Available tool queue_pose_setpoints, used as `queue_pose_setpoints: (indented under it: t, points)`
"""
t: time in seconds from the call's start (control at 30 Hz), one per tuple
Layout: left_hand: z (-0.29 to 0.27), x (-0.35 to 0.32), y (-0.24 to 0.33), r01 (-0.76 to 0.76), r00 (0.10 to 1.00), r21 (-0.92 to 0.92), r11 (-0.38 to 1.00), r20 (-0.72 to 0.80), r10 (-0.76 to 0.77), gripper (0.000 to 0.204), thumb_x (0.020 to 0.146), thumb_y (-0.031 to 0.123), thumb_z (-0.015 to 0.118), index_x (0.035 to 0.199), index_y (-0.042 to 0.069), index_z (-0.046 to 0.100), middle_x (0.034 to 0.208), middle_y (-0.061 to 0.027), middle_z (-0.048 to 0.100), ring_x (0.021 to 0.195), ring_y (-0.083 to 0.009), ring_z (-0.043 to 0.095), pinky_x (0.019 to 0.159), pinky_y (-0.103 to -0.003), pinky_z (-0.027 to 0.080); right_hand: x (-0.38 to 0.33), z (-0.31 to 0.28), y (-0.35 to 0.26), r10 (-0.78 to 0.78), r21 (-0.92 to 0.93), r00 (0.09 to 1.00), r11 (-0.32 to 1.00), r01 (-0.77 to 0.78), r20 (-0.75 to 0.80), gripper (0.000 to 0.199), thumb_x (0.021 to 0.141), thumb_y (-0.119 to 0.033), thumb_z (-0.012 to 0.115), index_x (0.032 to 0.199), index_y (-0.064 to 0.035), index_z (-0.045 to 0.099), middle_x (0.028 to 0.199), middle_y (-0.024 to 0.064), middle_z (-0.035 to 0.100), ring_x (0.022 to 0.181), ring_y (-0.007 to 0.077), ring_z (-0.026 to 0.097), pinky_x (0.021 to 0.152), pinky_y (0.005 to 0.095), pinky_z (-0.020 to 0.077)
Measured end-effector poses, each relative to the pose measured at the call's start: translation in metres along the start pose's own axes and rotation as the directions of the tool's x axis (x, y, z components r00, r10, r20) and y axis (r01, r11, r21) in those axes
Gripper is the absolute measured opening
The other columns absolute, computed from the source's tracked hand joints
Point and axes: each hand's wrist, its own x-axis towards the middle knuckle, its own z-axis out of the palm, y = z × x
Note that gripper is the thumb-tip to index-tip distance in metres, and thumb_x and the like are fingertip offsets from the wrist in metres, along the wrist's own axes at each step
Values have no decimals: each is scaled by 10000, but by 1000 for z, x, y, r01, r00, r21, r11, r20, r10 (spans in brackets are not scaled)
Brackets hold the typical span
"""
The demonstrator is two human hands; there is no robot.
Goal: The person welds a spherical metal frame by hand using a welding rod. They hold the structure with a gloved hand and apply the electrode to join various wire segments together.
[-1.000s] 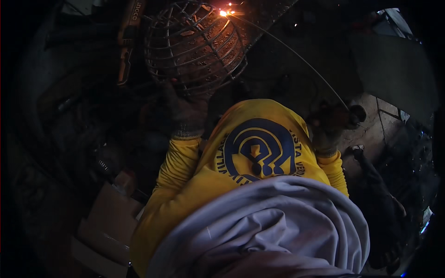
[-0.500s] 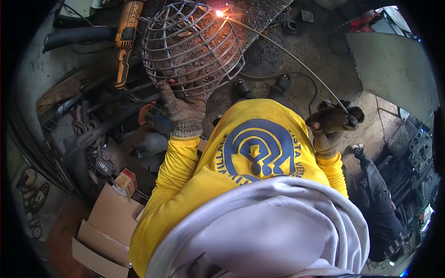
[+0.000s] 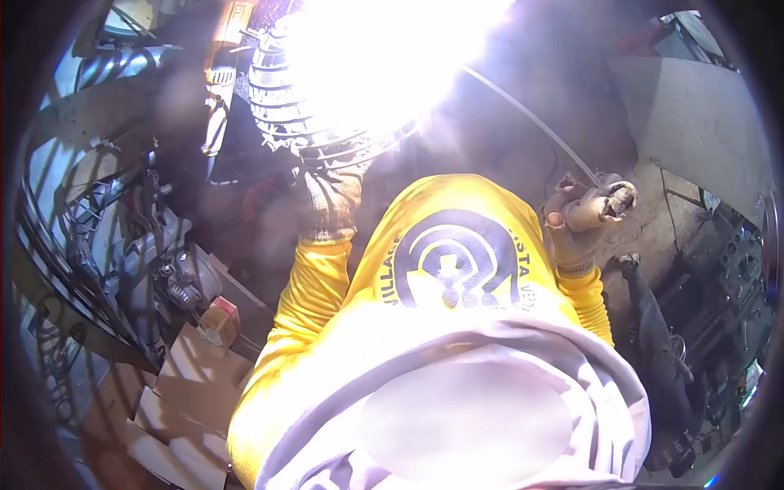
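A round cage of bent metal bars (image 3: 269,100) lies at the top, its right side swallowed by a white welding glare (image 3: 392,57). My gloved left hand (image 3: 327,200) is at the cage's near edge, fingers closed on the lower bars. On the right, my gloved right hand (image 3: 567,233) grips a bulky, worn electrode holder (image 3: 603,206). From it a long thin welding rod (image 3: 535,120) slants up and left into the glare. The rod's tip and the spot it meets on the cage are hidden by the light.
An orange-and-black power tool (image 3: 220,77) lies left of the cage. Metal scrap and tools (image 3: 184,273) crowd the left, above an opened cardboard box (image 3: 192,367) and a small red box (image 3: 219,320). Another person's dark-clothed leg (image 3: 653,318) shows at right, below a large pale sheet (image 3: 694,122).
The small orange spark at the rod's tip has become a huge white glare covering much of the cage, throwing striped shadows leftward. Both hands stay nearly in place; the rod's holder has tilted slightly.
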Motion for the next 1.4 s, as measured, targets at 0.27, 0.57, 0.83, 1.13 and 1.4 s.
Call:
queue_pose_setpoints:
  t: [0.27,0.57,0.83,1.13,1.4]
  points:
    - [-42,12,10,-189,978,198,962,-45,202,273,930,346,641,1104,142,587,1172,-28,592,1076,-250,563,958,-380,498,-12,-14,23,7,117,998,993,-14,59,631,839,-44,708,1370,-99,370,1214,78,529,1055,181,539,854,357,507]
    - [23,3,-7,-234,967,146,961,-68,245,313,916,426,626,1026,134,605,1125,-52,655,1115,-320,599,1036,-570,447,-6,-12,17,-50,93,998,995,47,31,432,807,-18,702,1194,-30,511,1042,116,600,940,203,604,878,399,512]
    - [33,1,-11,-265,951,154,952,-120,284,278,882,378,688,1002,134,632,1081,-25,670,1122,-294,605,1045,-557,456,-9,-10,5,16,-3,999,1000,-15,32,447,783,-37,698,1184,6,507,865,68,619,786,145,605,738,284,504]
    - [22,4,-3,-112,984,75,991,-129,121,324,896,408,660,1071,141,610,1100,-47,654,1104,-279,611,999,-527,486,-5,-3,1,40,67,999,997,-39,-7,421,779,-43,695,1157,-6,513,864,62,620,766,137,605,691,271,492]
    - [-9,5,1,73,997,-53,996,32,-72,349,914,412,630,1153,163,576,1184,-74,606,1127,-301,581,1005,-569,458,3,-8,-1,32,-78,998,997,-27,61,411,815,-38,701,1165,25,496,805,51,597,685,112,582,626,232,458]
